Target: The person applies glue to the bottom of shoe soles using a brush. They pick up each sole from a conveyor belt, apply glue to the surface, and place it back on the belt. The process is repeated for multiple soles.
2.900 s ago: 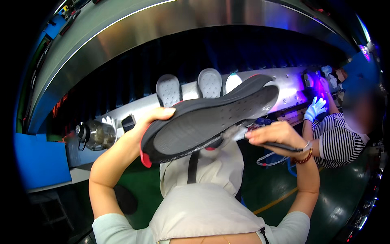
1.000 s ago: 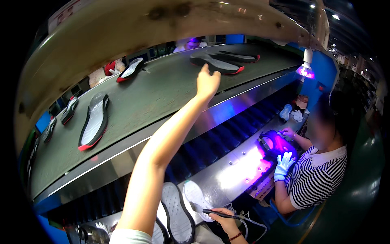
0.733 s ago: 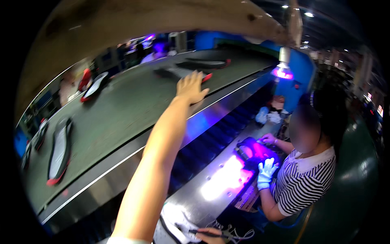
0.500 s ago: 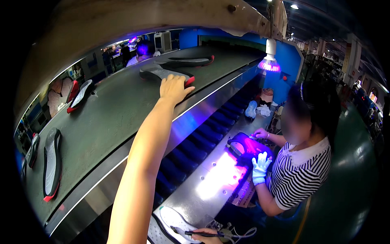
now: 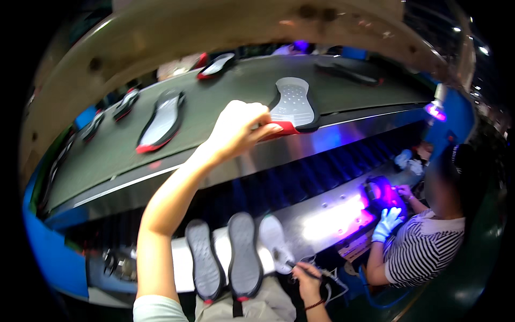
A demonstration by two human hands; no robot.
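left hand (image 5: 238, 129) holds one shoe sole (image 5: 292, 102) over the near edge of green belt (image 5: 201, 110).
its fingers are closed on red end; right hand (image 5: 308, 282) grips a brush (image 5: 294, 265).

- I can't read any words, numbers, labels or signs from where I am.
- On the pale box (image 5: 356, 248) by the lit bench (image 5: 316, 224), to my right, I make out only small dark marks, too blurred for me to tell whether they are print.
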